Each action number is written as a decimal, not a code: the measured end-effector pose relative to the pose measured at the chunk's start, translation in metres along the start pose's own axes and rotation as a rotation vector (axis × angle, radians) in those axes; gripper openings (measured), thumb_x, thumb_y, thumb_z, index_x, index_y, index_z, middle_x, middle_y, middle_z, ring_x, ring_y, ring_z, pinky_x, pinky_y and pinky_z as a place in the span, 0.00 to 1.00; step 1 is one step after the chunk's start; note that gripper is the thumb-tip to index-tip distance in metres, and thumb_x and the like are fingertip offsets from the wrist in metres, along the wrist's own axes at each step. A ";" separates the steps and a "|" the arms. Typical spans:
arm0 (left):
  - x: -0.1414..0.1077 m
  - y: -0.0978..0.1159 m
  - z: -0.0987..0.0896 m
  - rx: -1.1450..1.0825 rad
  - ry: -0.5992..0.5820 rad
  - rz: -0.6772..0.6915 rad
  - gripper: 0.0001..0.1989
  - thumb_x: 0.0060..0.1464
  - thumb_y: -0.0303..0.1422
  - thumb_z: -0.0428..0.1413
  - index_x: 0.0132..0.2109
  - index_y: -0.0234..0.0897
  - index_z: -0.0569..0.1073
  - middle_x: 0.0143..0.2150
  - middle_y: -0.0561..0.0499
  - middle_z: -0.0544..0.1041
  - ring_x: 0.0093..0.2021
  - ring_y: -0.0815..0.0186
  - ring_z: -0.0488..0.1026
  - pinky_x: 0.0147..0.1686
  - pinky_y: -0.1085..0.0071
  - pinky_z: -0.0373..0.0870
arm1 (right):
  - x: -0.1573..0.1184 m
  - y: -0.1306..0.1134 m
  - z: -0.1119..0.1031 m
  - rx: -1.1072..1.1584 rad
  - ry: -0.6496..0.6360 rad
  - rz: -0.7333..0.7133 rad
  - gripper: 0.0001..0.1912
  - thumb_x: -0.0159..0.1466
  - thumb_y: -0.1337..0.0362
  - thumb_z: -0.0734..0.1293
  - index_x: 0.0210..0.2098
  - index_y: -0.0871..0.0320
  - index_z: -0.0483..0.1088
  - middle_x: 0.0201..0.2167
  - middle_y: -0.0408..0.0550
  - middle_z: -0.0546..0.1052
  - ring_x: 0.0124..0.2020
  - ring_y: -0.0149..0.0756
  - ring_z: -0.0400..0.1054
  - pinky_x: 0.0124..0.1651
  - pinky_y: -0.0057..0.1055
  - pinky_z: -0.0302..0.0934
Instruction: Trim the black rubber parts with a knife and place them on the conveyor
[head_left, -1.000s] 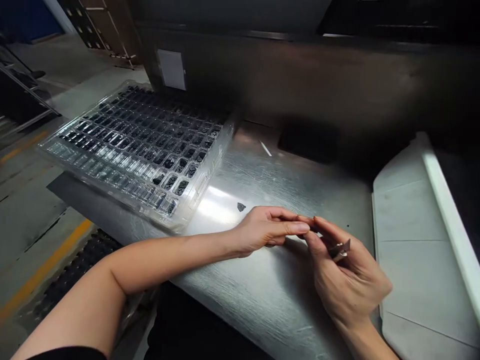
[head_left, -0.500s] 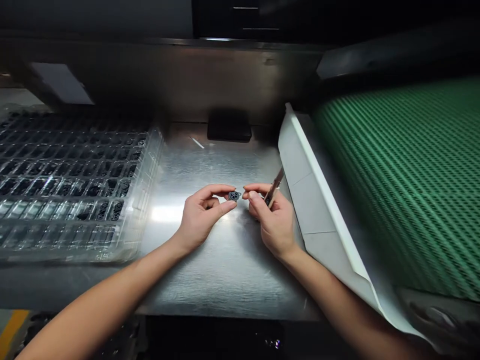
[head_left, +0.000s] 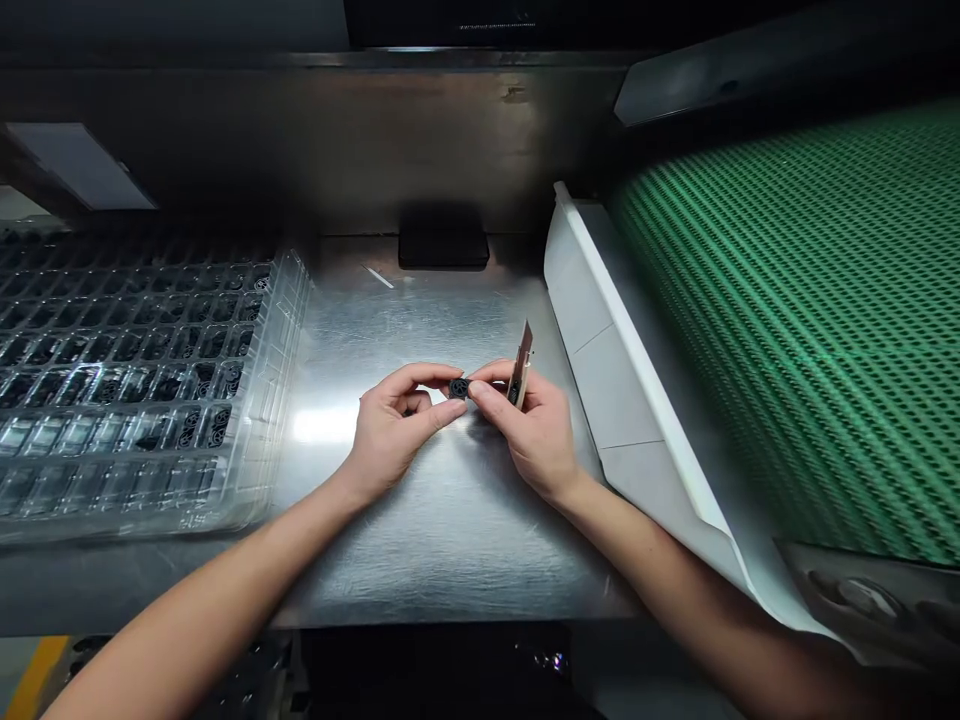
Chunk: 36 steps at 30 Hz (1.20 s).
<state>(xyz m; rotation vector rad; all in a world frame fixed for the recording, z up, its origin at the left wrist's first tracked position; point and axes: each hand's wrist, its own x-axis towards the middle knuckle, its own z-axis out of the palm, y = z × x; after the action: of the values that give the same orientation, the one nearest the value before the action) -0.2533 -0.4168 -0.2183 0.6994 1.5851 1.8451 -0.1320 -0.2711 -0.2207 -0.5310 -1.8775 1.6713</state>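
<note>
Between the thumb and forefinger of my left hand (head_left: 401, 425) is a small black plastic part (head_left: 459, 388) with a round, spoked face. My right hand (head_left: 534, 425) has a utility knife (head_left: 519, 368) tucked in its grip, the blade pointing up and away from me. The thumb and forefinger of that hand also pinch the right end of the black part, so both hands meet at it. The part is held over the metal table (head_left: 442, 540). Its underside is hidden by my fingers.
Clear trays (head_left: 255, 400) with several black parts in their compartments stand at the left. A white bin wall (head_left: 645, 390) runs along the right, beside a green mesh conveyor belt (head_left: 825, 320). At the back lie a black block (head_left: 443, 248) and a thin white strip (head_left: 379, 277).
My right hand has closed onto the right end of the black part, from which it was apart. The knife has turned more upright. The whole view has shifted slightly.
</note>
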 end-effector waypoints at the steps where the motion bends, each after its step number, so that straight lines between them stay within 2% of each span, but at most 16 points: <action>1: 0.001 0.001 0.000 -0.030 -0.013 -0.009 0.18 0.55 0.40 0.78 0.50 0.40 0.88 0.42 0.49 0.81 0.26 0.76 0.64 0.26 0.75 0.56 | 0.000 0.000 0.000 0.005 0.002 -0.003 0.13 0.69 0.52 0.76 0.40 0.55 0.83 0.34 0.46 0.80 0.31 0.35 0.66 0.34 0.33 0.57; 4: 0.004 0.004 0.000 -0.163 -0.068 -0.065 0.17 0.60 0.44 0.74 0.48 0.37 0.87 0.27 0.54 0.73 0.22 0.76 0.58 0.23 0.75 0.52 | 0.000 -0.001 0.000 0.018 -0.010 -0.005 0.13 0.70 0.52 0.76 0.40 0.56 0.83 0.33 0.46 0.81 0.32 0.36 0.67 0.35 0.34 0.58; 5: 0.006 0.005 -0.001 -0.200 -0.085 -0.093 0.17 0.61 0.44 0.73 0.47 0.36 0.86 0.25 0.55 0.72 0.21 0.76 0.57 0.22 0.76 0.49 | 0.000 -0.001 0.000 0.023 -0.017 0.001 0.13 0.70 0.52 0.76 0.40 0.56 0.83 0.33 0.46 0.81 0.32 0.36 0.67 0.36 0.34 0.57; 10: 0.007 0.007 -0.001 -0.284 -0.138 -0.207 0.16 0.58 0.42 0.74 0.44 0.35 0.83 0.35 0.47 0.83 0.20 0.79 0.55 0.21 0.77 0.45 | 0.000 0.000 0.002 0.074 -0.019 0.026 0.17 0.69 0.48 0.77 0.40 0.57 0.82 0.31 0.45 0.79 0.31 0.35 0.65 0.35 0.33 0.57; 19: 0.006 0.008 -0.003 -0.328 -0.146 -0.182 0.16 0.56 0.37 0.75 0.49 0.36 0.84 0.38 0.48 0.84 0.20 0.79 0.56 0.21 0.76 0.46 | 0.001 -0.003 0.001 0.086 0.000 0.032 0.20 0.67 0.45 0.79 0.37 0.57 0.80 0.28 0.42 0.73 0.29 0.33 0.61 0.34 0.33 0.55; 26: 0.005 0.009 -0.003 -0.319 -0.148 -0.172 0.19 0.54 0.35 0.76 0.53 0.38 0.87 0.41 0.47 0.83 0.22 0.80 0.57 0.22 0.77 0.47 | 0.001 -0.003 0.001 0.098 -0.007 0.015 0.20 0.68 0.46 0.78 0.36 0.57 0.78 0.29 0.43 0.73 0.32 0.34 0.64 0.37 0.34 0.58; 32: 0.004 0.009 0.000 -0.271 -0.090 -0.187 0.21 0.52 0.38 0.78 0.52 0.37 0.88 0.39 0.46 0.83 0.22 0.80 0.56 0.20 0.78 0.47 | 0.001 -0.006 0.002 0.049 -0.008 0.026 0.21 0.68 0.44 0.77 0.35 0.56 0.78 0.27 0.42 0.72 0.32 0.35 0.64 0.37 0.34 0.59; 36: 0.007 0.006 0.000 -0.251 -0.077 -0.181 0.20 0.53 0.40 0.78 0.51 0.39 0.89 0.38 0.48 0.81 0.22 0.81 0.56 0.21 0.79 0.48 | 0.002 -0.004 0.002 0.074 -0.049 0.013 0.18 0.69 0.48 0.76 0.34 0.56 0.78 0.29 0.43 0.74 0.32 0.35 0.64 0.38 0.33 0.60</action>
<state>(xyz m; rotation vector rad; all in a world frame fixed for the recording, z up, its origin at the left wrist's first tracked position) -0.2585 -0.4121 -0.2121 0.4914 1.2938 1.8184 -0.1341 -0.2717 -0.2169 -0.4769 -1.8421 1.7691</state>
